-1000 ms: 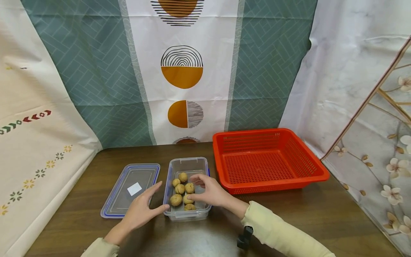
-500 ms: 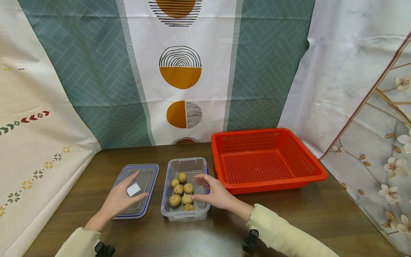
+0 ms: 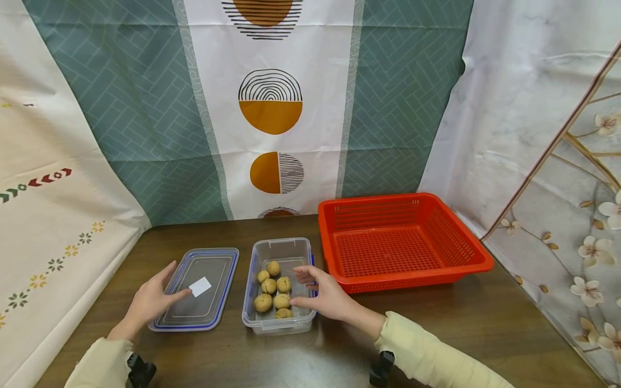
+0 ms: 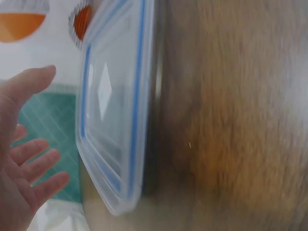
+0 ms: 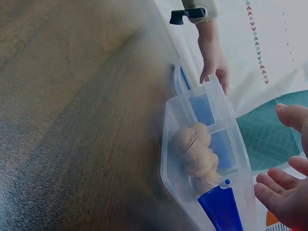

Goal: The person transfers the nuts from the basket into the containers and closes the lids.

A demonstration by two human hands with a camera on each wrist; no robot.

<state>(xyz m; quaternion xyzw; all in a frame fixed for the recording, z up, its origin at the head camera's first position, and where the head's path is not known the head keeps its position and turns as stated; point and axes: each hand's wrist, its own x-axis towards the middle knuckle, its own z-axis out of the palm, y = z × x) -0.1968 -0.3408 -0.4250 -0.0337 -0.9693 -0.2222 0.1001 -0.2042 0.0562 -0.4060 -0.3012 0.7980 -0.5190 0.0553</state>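
Note:
Several walnuts [image 3: 269, 286] lie in a clear plastic food box [image 3: 296, 245] with blue clips, standing at the middle of the table. My right hand [image 3: 327, 295] hovers over the box's right side, fingers spread and holding nothing. To the left lies the box's lid [image 3: 213, 312], clear with a blue seal and a white label. Beside the lid's left edge is my left hand [image 3: 147, 300], thumb and fingers apart, nothing in it. In the left wrist view the fingers stand clear of the lid [image 4: 113, 96]. A blue clip [image 5: 221, 209] hangs on the box's side in the right wrist view.
A red plastic basket [image 3: 388, 250] with perforated walls stands at the back right, close to the box. Patterned cloths [image 3: 402, 81] hang behind and along both sides of the brown wooden table [image 3: 388, 328].
My left hand has moved left from beside the box, across the lid, to the lid's left edge. The right hand has stayed over the box, shifting only slightly. Walnuts and lid lie as before.

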